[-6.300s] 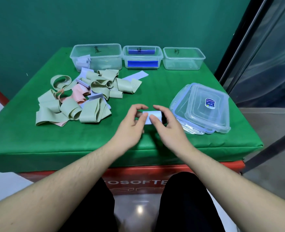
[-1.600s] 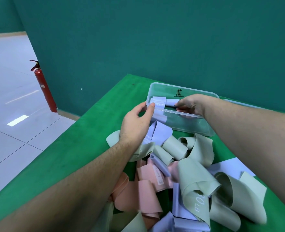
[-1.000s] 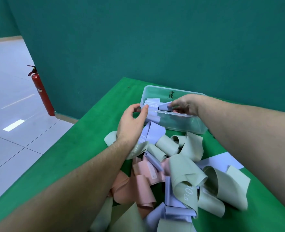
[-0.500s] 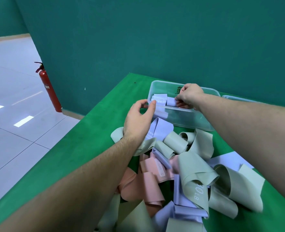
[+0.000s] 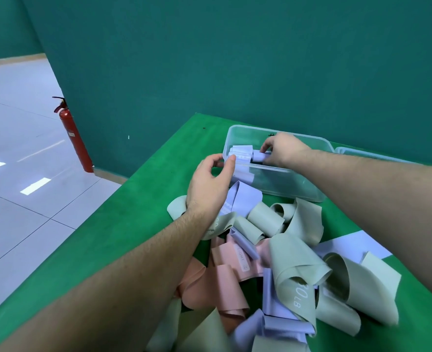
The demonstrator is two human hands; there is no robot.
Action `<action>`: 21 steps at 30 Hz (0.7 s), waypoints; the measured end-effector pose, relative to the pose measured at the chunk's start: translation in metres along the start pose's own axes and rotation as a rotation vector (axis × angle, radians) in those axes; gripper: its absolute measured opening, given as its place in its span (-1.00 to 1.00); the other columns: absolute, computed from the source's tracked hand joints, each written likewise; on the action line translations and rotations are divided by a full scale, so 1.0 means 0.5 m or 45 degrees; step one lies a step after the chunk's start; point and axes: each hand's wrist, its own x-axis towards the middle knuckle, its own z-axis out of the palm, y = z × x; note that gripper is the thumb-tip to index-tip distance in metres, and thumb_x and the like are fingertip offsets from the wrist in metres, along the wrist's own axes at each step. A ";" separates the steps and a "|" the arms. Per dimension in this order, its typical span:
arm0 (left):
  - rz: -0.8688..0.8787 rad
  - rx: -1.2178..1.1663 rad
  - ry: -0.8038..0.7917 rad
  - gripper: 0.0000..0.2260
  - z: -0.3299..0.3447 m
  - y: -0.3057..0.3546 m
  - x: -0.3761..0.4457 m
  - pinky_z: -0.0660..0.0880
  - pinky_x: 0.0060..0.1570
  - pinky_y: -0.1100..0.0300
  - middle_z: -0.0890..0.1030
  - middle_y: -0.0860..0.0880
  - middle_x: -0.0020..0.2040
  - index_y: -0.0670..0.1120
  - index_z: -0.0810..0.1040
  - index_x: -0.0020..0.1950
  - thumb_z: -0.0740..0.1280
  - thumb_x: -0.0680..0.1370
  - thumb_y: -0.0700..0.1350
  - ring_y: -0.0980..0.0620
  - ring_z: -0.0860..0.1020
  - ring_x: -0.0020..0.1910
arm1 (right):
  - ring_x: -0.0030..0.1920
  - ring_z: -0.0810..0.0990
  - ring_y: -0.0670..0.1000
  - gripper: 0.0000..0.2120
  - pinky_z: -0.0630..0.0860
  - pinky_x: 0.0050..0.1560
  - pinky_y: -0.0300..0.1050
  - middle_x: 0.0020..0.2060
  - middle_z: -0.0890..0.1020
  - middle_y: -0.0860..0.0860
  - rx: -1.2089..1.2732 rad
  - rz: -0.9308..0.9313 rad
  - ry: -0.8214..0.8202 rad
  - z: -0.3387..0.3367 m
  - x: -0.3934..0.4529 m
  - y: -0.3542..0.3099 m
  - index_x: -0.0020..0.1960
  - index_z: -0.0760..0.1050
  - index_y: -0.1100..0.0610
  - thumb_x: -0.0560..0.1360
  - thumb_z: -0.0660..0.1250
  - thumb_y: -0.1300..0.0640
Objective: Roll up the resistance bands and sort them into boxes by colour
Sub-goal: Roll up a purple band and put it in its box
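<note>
Right hand (image 5: 284, 151): it is reaching into the clear box (image 5: 281, 184) at the upper middle of the frame, fingers pinching a rolled lilac band (image 5: 260, 157).
Left hand (image 5: 211, 185): it is curling at the box's left corner – whether it is touching the wall, I cannot tell.
Band: it is looking light, soft and springy – it may be trying to unroll, so pinching it across the roll is best.
Pile (image 5: 273, 262): green, pink and lilac bands are lying loose on the table (image 5: 123, 224), lower right.
</note>
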 end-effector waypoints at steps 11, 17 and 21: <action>0.018 0.006 0.008 -0.61 0.001 -0.001 0.000 0.57 0.06 -0.18 0.59 0.27 0.03 0.20 0.54 0.09 0.23 0.43 0.40 -0.01 0.59 -0.12 | -0.03 0.58 0.05 -0.74 0.55 0.00 -0.11 0.01 0.65 -0.01 0.044 -0.006 -0.022 -0.006 -0.007 0.011 0.11 0.60 0.04 0.44 0.40 0.00; 0.013 -0.019 0.006 -0.62 0.002 -0.003 0.002 0.56 0.07 -0.22 0.59 0.26 0.03 0.20 0.54 0.07 0.25 0.43 0.40 0.00 0.57 -0.14 | -0.05 0.53 0.09 -0.71 0.41 -0.17 -0.14 0.01 0.63 0.03 -0.106 0.015 0.039 -0.011 -0.011 0.009 0.18 0.54 0.06 0.47 0.36 0.07; 0.012 -0.004 0.007 -0.62 0.002 -0.001 0.000 0.56 0.06 -0.20 0.59 0.27 0.03 0.20 0.54 0.08 0.24 0.43 0.40 -0.04 0.61 -0.08 | -0.07 0.52 0.09 -0.74 0.38 -0.18 -0.15 -0.10 0.57 0.00 -0.184 -0.011 0.052 -0.014 -0.015 0.003 0.16 0.58 0.03 0.52 0.31 -0.01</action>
